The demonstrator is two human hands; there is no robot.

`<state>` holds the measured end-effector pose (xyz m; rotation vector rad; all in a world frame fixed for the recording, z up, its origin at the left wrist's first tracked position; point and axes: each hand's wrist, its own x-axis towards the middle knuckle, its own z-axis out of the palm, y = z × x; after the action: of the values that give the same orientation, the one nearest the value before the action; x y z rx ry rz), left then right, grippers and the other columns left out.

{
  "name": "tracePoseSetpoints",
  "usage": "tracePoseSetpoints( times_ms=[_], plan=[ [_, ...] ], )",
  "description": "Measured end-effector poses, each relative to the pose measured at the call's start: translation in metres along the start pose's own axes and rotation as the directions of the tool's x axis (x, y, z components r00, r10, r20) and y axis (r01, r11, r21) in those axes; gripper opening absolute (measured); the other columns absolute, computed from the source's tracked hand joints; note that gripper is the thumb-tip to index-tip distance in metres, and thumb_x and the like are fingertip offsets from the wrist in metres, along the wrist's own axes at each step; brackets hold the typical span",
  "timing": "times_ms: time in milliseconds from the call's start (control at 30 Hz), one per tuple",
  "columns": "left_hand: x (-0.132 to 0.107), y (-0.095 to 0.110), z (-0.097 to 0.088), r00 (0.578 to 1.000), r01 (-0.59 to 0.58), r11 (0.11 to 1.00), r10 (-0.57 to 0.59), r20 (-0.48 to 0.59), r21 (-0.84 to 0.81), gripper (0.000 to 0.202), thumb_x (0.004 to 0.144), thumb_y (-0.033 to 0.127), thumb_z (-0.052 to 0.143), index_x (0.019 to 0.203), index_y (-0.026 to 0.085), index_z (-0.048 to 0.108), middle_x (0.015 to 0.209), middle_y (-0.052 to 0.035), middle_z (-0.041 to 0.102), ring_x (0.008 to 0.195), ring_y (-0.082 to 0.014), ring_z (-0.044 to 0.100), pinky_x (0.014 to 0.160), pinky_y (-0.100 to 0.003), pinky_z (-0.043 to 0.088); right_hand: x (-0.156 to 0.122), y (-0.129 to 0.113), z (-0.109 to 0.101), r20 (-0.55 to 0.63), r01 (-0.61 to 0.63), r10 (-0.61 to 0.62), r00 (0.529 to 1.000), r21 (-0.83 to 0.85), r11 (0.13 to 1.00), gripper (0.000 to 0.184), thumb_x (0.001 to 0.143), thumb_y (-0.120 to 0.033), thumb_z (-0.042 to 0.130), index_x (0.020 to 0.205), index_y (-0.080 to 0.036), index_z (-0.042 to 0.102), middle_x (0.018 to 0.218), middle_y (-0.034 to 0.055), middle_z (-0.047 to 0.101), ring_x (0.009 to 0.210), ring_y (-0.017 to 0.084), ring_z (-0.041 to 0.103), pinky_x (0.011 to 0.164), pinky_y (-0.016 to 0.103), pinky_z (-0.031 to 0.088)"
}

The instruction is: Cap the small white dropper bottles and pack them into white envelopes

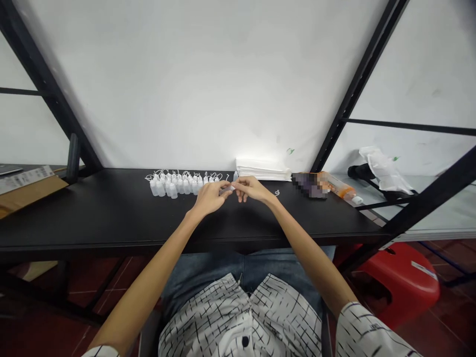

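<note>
My left hand (211, 196) and my right hand (250, 188) meet over the middle of the black table (111, 218). Between their fingertips they pinch a small white bottle (227, 189), lying roughly sideways. Both hands have their fingers closed round it. Just behind the left hand stands a cluster of several small white dropper bottles (174, 184) with thin loops on their caps. A stack of white sheets (262, 169) lies behind the right hand against the wall.
An orange-labelled tube (340, 190) lies at the table's right end. A cardboard box (26, 191) sits at the far left. A red plastic stool (403, 280) stands on the floor at right. Black frame struts (347, 106) slant up beside the white wall.
</note>
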<state>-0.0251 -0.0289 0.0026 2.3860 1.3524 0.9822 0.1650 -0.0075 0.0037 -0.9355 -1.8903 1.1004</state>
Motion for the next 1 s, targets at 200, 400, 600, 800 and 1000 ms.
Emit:
tracePoseSetpoints(
  times_ms=[200,400,600,800,1000],
  plan=[
    [0.0,-0.001,0.0,1.0,-0.017,0.999,0.018,-0.019,0.037,0.023,0.082,0.028,0.062,0.103,0.024,0.071,0.099,-0.0033,0.076,0.092,-0.025,0.069,0.079,-0.033,0.05,0.0,0.002,0.001,0.01,-0.005,0.005,1.0,0.017,1.0,0.039,0.077,-0.051,0.072,0.079,-0.014,0.058,0.067,0.0027,0.065,0.056,0.014,0.067,0.042,0.019,0.049],
    [-0.001,-0.003,0.003,0.999,-0.043,0.999,0.043,-0.001,0.014,0.026,0.084,0.03,0.06,0.107,0.023,0.071,0.102,-0.0046,0.075,0.094,-0.0251,0.069,0.081,-0.033,0.051,0.003,0.008,0.003,0.022,-0.027,0.027,0.999,0.025,0.999,0.048,0.078,-0.06,0.068,0.068,-0.015,0.053,0.054,0.0,0.058,0.05,0.015,0.065,0.042,0.02,0.049],
    [-0.001,-0.001,0.003,0.996,-0.024,1.0,0.022,0.091,0.018,0.04,0.091,0.043,0.051,0.121,0.022,0.065,0.084,-0.0051,0.075,0.083,-0.0242,0.07,0.075,-0.033,0.051,0.0,0.001,-0.002,-0.078,0.036,-0.035,0.996,0.004,0.999,0.052,0.077,-0.064,0.066,0.066,-0.015,0.054,0.056,0.0008,0.059,0.048,0.013,0.063,0.043,0.02,0.049],
    [0.001,-0.004,0.004,0.995,0.018,0.983,0.001,0.103,-0.185,0.048,0.093,0.046,0.048,0.132,0.019,0.056,0.103,-0.0071,0.074,0.082,-0.0213,0.072,0.07,-0.029,0.052,-0.005,-0.003,-0.007,-0.082,0.052,-0.052,0.995,0.0,0.999,0.049,0.073,-0.062,0.071,0.074,-0.015,0.057,0.066,0.0024,0.063,0.052,0.013,0.064,0.043,0.02,0.049],
    [-0.001,-0.002,0.002,0.994,0.012,0.967,0.017,0.111,-0.253,0.069,0.092,0.038,0.051,0.154,0.025,0.022,0.103,-0.004,0.074,0.077,-0.0176,0.072,0.069,-0.027,0.051,-0.006,-0.003,-0.006,-0.065,0.038,-0.038,0.997,-0.009,0.999,0.049,0.073,-0.062,0.07,0.069,-0.015,0.057,0.058,0.0007,0.059,0.049,0.012,0.061,0.043,0.02,0.048]
  ],
)
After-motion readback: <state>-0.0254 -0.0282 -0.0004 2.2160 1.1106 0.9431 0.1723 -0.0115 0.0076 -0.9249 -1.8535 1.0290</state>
